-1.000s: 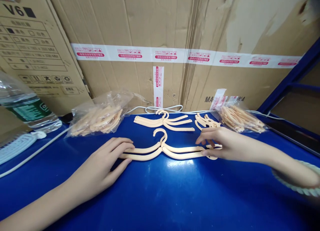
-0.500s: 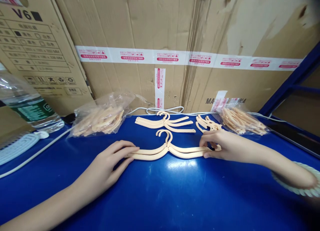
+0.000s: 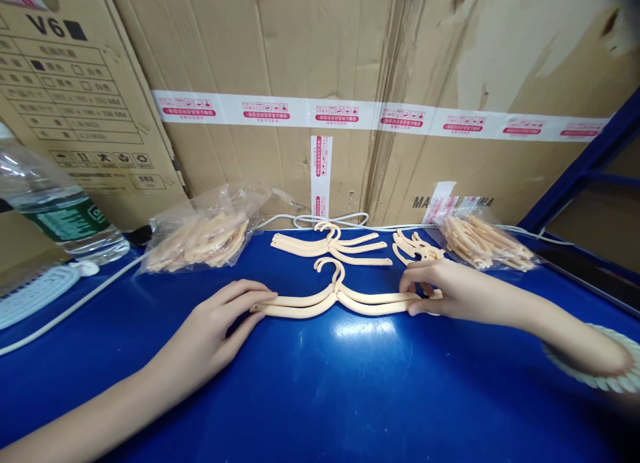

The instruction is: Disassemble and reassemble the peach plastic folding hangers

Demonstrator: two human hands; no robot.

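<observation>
Two cream-coloured clothes hangers [image 3: 300, 308] lie nested together on the blue table, hooks pointing away from me. My left hand [image 3: 235, 323] pinches their left ends between thumb and fingers. At the right ends, my right hand [image 3: 434, 286] is closed on the hanger arms with thumb and bent fingers; its fingers partly cover the tips. Just behind these two lies another group of cream hangers [image 3: 305, 247], with stacked arms on the left and spread arms on the right. More loose cream hanger pieces [image 3: 417, 245] lie beyond my right hand, partly hidden by it.
Clear plastic bags of cream pieces stand at the left [image 3: 200, 239] and right [image 3: 487, 243]. A water bottle [image 3: 65, 209] and a pale blue hairbrush [image 3: 43, 293] are at far left. A white cable [image 3: 280, 217] runs along the back before a cardboard box [image 3: 240, 163].
Very little differs. Both hands keep hold of the two nested hangers, which have shifted very slightly away from me at most.
</observation>
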